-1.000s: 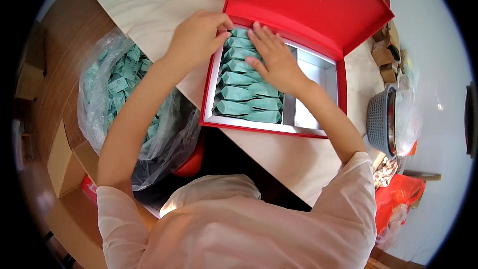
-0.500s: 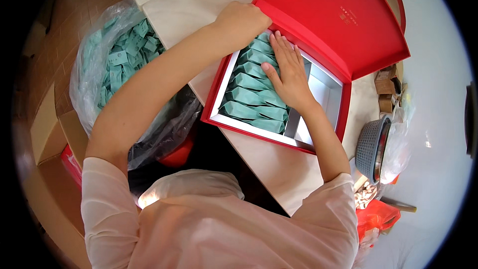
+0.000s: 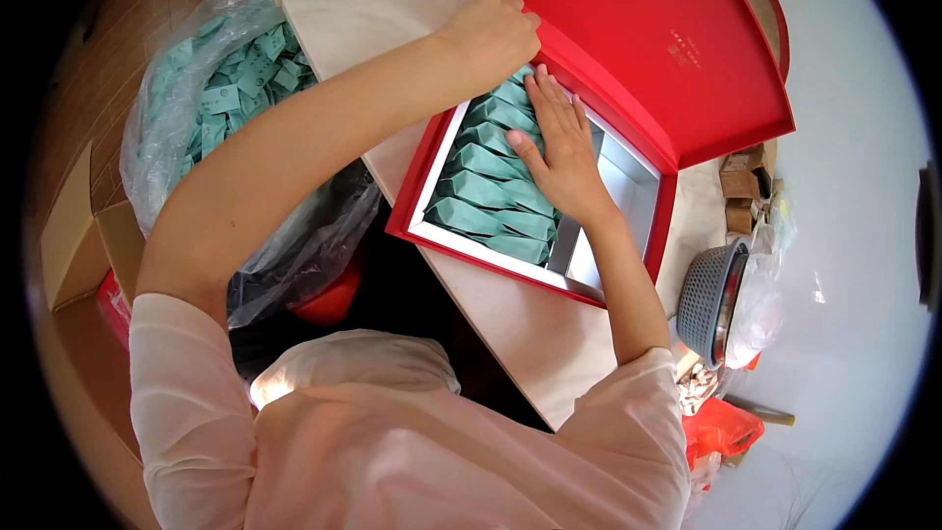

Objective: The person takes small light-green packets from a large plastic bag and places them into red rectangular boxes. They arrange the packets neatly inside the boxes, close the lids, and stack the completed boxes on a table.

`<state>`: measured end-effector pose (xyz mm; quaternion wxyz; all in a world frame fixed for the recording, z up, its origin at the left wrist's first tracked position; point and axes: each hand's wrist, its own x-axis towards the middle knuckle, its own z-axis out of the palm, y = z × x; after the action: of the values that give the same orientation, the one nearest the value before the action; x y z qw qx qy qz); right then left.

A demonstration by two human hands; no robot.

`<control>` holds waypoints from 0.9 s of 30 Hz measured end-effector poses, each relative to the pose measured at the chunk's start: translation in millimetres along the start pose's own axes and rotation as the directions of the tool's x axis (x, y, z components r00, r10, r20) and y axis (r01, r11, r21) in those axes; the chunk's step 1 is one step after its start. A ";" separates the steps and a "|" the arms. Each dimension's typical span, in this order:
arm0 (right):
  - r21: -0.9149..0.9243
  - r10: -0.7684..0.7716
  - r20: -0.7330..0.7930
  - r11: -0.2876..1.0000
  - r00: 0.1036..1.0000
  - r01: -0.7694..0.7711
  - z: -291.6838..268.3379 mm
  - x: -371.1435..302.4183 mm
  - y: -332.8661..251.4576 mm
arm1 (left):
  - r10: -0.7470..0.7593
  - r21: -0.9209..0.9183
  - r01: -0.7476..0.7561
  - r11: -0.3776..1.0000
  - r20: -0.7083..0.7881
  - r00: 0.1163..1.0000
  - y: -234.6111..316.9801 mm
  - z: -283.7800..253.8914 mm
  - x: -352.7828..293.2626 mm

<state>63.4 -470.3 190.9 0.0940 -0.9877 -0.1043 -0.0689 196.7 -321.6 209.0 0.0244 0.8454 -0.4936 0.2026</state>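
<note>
We note right hand [image 3: 564, 149] flat, grasping nothing, against teal faceted packets [image 3: 491, 177] in a red rectangular box [image 3: 662, 44]. Left hand [image 3: 488, 39] curled at its far corner; we cannot tell its hold.

Red box [image 3: 726, 49], plain pale-green packets [image 3: 486, 191].

A pale, marbled tabletop [image 3: 383, 10] was seen running diagonally across the view. An open red gift box [image 3: 665, 211] with a white inner rim was set directly on it. A gray perforated basket [image 3: 704, 302] and small brown cardboard boxes [image 3: 743, 180] were placed near the table's right edge, their support hidden.
</note>
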 end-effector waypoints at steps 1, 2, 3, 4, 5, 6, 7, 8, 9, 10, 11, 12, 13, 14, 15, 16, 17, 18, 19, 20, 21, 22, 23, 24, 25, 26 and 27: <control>-0.003 -0.006 0.003 1.000 1.000 0.006 -0.6 0.7 -0.2 | -0.033 0.021 0.032 0.999 0.044 0.998 2.7 -3.8 1.9; -0.006 -0.014 0.006 1.000 1.000 0.014 -1.0 1.7 0.1 | -0.069 0.043 0.065 0.997 0.088 0.994 4.4 -7.6 2.6; -0.008 -0.022 0.009 1.000 1.000 0.022 -1.5 2.3 0.4 | -0.066 0.025 0.064 0.998 0.070 0.995 4.2 -9.9 0.2; -0.010 -0.033 0.012 0.999 0.999 0.033 -1.9 4.0 0.4 | -0.066 0.007 0.066 0.998 0.051 0.997 2.0 -11.6 -4.4; -0.012 -0.047 0.017 0.999 0.999 0.047 -2.4 6.2 -0.1 | -0.070 -0.009 0.071 0.997 0.032 0.997 -0.2 -12.6 -8.8; 0.017 -0.055 -0.005 0.998 0.998 0.055 -4.1 7.2 0.8 | -0.088 -0.124 0.071 0.990 -0.134 0.987 -3.1 -12.3 -16.7; 0.075 -0.072 -0.030 0.994 0.997 0.074 -0.8 6.4 4.5 | -0.121 -0.217 0.062 0.974 -0.272 0.955 -8.1 -8.7 -31.7; 0.132 -0.089 -0.053 0.987 0.995 0.096 -0.5 6.0 8.1 | -0.167 -0.303 0.041 0.952 -0.403 0.900 -13.5 -6.2 -47.7; 0.200 -0.059 -0.075 0.977 0.995 0.073 -3.4 7.7 2.9 | -0.257 -0.415 0.080 0.906 -0.392 0.883 -20.3 -11.9 -73.1; 0.170 -0.048 -0.099 0.983 0.994 0.064 -10.1 8.0 -0.2 | -0.350 -0.526 0.114 0.843 -0.376 0.858 -22.0 -18.3 -97.9; 0.192 -0.006 -0.177 0.981 0.984 0.040 -18.4 5.0 -7.3 | -0.442 -0.632 0.138 0.763 -0.354 0.824 -22.9 -23.5 -122.3; 0.164 0.035 -0.215 0.987 0.976 0.001 -30.5 -1.4 -13.6 | -0.540 -0.707 0.190 0.681 -0.311 0.782 -24.0 -19.0 -151.2; 0.151 0.081 -0.264 0.988 0.961 -0.041 -48.1 -4.2 -38.9 | -0.626 -0.748 0.294 0.595 -0.203 0.753 -21.9 -12.8 -181.6; 0.091 0.075 -0.299 0.995 0.951 -0.050 -60.5 -12.6 -56.6 | -0.677 -0.758 0.372 0.535 -0.122 0.726 -23.8 -4.0 -210.7; 0.027 0.034 -0.326 0.999 0.945 -0.026 -62.7 -20.2 -72.8 | -0.727 -0.759 0.454 0.466 -0.037 0.685 -25.8 8.0 -243.8; 0.090 0.000 -0.342 0.995 0.940 0.033 -64.4 -27.1 -100.0 | -0.769 -0.736 0.562 0.378 0.088 0.633 -29.1 21.8 -276.1; 0.196 -0.099 -0.357 0.964 0.929 0.178 -57.8 -36.8 -112.1 | -0.795 -0.704 0.651 0.284 0.207 0.571 -33.4 36.9 -306.7; 0.285 -0.186 -0.330 0.915 0.926 0.285 -49.8 -35.2 -140.7 | -0.826 -0.691 0.697 0.189 0.273 0.494 -37.7 56.4 -336.8; 0.397 -0.264 -0.338 0.831 0.903 0.391 -31.8 -32.1 -162.1 | -0.848 -0.677 0.731 0.088 0.335 0.412 -42.7 76.1 -365.6; 0.481 -0.276 -0.352 0.767 0.895 0.425 -5.5 -27.5 -189.0 | -0.868 -0.653 0.755 -0.055 0.405 0.287 -47.9 98.8 -392.0; 0.483 -0.292 -0.244 0.790 0.925 0.377 13.2 -19.6 -216.9 | -0.868 -0.620 0.760 -0.197 0.471 0.159 -55.8 114.5 -414.3; 0.599 -0.302 -0.218 0.709 0.928 0.371 44.3 -8.2 -240.4 | -0.904 -0.645 0.727 -0.235 0.421 0.081 -67.3 121.5 -428.7; 0.655 -0.302 -0.210 0.662 0.930 0.363 77.2 7.3 -262.8 | -0.927 -0.668 0.689 -0.279 0.376 -0.011 -77.1 127.0 -444.2; 0.704 -0.276 -0.106 0.658 0.955 0.268 115.1 20.6 -278.6 | -0.950 -0.720 0.636 -0.278 0.304 -0.071 -90.5 127.5 -464.1; 0.796 -0.159 0.020 0.599 0.987 0.080 154.5 30.0 -291.1 | -0.963 -0.767 0.584 -0.265 0.237 -0.125 -103.6 121.4 -476.4; 0.864 -0.030 0.258 0.454 0.966 -0.216 189.2 43.0 -299.4 | -0.938 -0.810 0.473 -0.346 0.296 -0.179 -110.0 89.2 -467.6; 0.848 -0.004 0.258 0.481 0.966 -0.224 227.0 58.4 -304.6 | -0.908 -0.839 0.355 -0.412 0.348 -0.233 -114.3 60.0 -461.2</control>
<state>79.8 -120.9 31.3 0.5721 -0.8095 -0.0707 0.1116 113.7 102.8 3.0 0.6816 0.6513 0.3094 0.1243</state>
